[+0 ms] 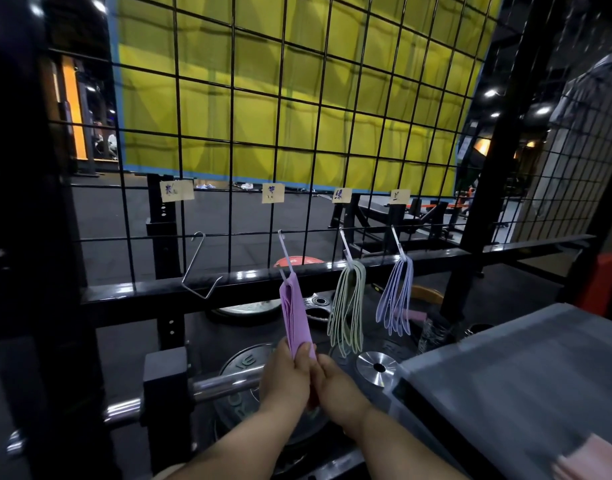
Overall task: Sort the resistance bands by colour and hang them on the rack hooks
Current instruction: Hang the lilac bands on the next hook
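The left hand (290,374) and right hand (337,381) grip hook-hung purple bands (295,313) on the wire grid rack (124,294), yellow wall (263,81) behind.

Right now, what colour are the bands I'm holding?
The bands are pinkish purple, clearest in head view.

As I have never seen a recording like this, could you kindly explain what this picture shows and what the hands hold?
There is no machine here: a person wears a camera on the head, so the one picture looks forward and down at their bare hands. In front stands a wire rack with four hooks, each under a paper label. The left hook is empty; the next carry purple bands, green bands and blue bands. The left hand and right hand both pinch the lower end of the purple bands. Below lie weight plates; at the right is a grey table with pink bands on it.
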A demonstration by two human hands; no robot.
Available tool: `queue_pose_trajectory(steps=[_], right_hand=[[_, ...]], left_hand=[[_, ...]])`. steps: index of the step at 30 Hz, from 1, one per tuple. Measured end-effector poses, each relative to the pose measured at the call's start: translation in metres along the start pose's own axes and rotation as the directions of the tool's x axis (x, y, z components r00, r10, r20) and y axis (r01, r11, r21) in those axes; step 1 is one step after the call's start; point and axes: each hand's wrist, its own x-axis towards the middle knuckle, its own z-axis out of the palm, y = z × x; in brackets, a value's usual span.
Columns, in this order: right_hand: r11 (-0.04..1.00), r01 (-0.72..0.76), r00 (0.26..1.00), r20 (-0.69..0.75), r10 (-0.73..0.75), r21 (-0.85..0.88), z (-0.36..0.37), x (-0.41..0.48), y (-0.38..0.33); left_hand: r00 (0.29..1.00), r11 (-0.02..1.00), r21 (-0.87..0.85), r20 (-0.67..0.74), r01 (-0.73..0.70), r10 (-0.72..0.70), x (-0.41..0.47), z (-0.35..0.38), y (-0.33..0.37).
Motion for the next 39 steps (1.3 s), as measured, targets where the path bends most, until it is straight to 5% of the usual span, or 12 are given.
queue_pose_trajectory(steps=[25,39], right_hand=[[0.985,-0.04,0.999,-0.029,0.036,-0.166,-0.011,0.002,0.004],[0.996,-0.075,0.997,-0.034,0.074,-0.042,-0.024,-0.007,0.007]], left_hand=[[0.999,1.0,0.011,0.033,0.004,-0.004,-0.012,0.008,-0.016],[0.992,0.998,-0.02,0.11,0.064,-0.062,-0.024,0.021,-0.034]])
